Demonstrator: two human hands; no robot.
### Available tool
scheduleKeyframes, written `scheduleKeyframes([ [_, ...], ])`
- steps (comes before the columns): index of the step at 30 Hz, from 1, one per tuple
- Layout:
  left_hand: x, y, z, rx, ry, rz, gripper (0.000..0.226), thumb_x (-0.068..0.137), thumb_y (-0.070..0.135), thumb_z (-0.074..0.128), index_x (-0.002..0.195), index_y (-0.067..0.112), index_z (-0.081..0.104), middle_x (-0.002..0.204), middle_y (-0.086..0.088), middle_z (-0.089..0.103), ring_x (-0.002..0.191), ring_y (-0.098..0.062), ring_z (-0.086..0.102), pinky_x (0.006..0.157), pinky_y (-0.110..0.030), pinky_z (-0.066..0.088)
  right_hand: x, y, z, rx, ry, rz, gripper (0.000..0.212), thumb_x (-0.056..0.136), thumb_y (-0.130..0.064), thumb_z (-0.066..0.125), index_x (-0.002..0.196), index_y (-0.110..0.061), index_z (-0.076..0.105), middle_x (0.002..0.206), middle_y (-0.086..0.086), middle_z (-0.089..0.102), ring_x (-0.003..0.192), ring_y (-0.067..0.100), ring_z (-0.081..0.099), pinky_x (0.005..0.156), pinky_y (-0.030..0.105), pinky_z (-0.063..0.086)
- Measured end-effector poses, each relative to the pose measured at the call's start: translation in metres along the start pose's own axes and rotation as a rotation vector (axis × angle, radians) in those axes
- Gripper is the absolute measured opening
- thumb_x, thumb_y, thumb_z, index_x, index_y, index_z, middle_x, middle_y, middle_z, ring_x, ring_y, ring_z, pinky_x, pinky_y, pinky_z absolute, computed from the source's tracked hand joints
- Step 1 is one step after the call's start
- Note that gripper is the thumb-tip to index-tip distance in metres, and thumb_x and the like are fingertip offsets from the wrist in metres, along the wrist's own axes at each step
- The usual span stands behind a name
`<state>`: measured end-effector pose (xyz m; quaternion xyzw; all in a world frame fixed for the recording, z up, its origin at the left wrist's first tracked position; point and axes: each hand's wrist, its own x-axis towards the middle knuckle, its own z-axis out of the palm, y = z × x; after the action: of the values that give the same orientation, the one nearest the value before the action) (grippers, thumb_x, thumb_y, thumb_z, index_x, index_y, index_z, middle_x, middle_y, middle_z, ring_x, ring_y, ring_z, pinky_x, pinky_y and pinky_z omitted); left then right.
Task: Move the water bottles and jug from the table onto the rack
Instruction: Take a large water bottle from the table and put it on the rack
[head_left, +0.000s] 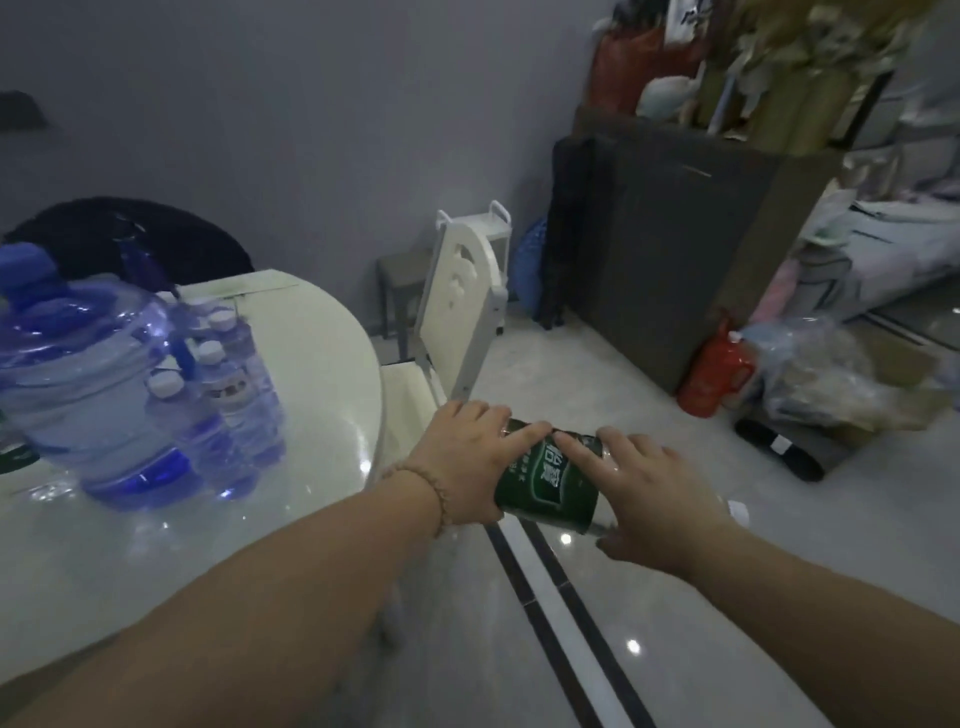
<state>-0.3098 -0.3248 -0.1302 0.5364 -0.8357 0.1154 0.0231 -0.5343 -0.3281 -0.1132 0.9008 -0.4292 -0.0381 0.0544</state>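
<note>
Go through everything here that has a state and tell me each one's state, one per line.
Green-labelled bottle: held in the air between both hands, tilted.
Left hand: gripping the bottle.
Right hand: gripping the bottle.
Jug: upright on the table, capped.
Small bottles: upright beside the jug, capped.
White chair: unoccupied.

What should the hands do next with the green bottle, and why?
Probably carry the green-labelled bottle on toward the white rack by the wall. Both the left hand and right hand hold it off the table, over the floor, while the jug waits.
</note>
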Motion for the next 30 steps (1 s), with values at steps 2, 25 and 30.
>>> scheduleKeyframes([
  [2,0.026,0.023,0.002,-0.01,0.009,0.003,0.094,0.068,0.065,0.064,0.14,0.036,0.011,0.129,-0.006,0.046,0.116,-0.025,0.044,0.1,-0.046,0.035,-0.007,0.036,0.006,-0.03,-0.007,0.013,0.115,0.073,-0.053,0.068,0.141,-0.041,-0.023,0.148,0.008,0.022,0.126,0.028,0.034,0.1,0.04,0.037],
  [25,0.399,-0.043,0.099,0.006,-0.041,0.08,0.101,0.068,0.057,0.069,0.143,0.036,0.005,0.138,-0.011,0.038,0.125,-0.03,0.037,0.105,-0.051,0.029,0.215,0.325,0.071,-0.065,-0.011,0.113,0.112,0.076,-0.052,0.066,0.142,-0.041,-0.024,0.149,0.012,0.024,0.129,0.033,0.032,0.103,0.046,0.035],
  [30,0.491,-0.08,0.116,0.015,-0.061,0.067,0.101,0.068,0.058,0.069,0.143,0.037,0.004,0.139,-0.011,0.037,0.125,-0.031,0.036,0.106,-0.051,0.028,0.293,0.393,0.078,-0.052,-0.01,0.099,0.112,0.075,-0.051,0.066,0.142,-0.041,-0.023,0.148,0.013,0.025,0.128,0.033,0.033,0.102,0.044,0.035],
])
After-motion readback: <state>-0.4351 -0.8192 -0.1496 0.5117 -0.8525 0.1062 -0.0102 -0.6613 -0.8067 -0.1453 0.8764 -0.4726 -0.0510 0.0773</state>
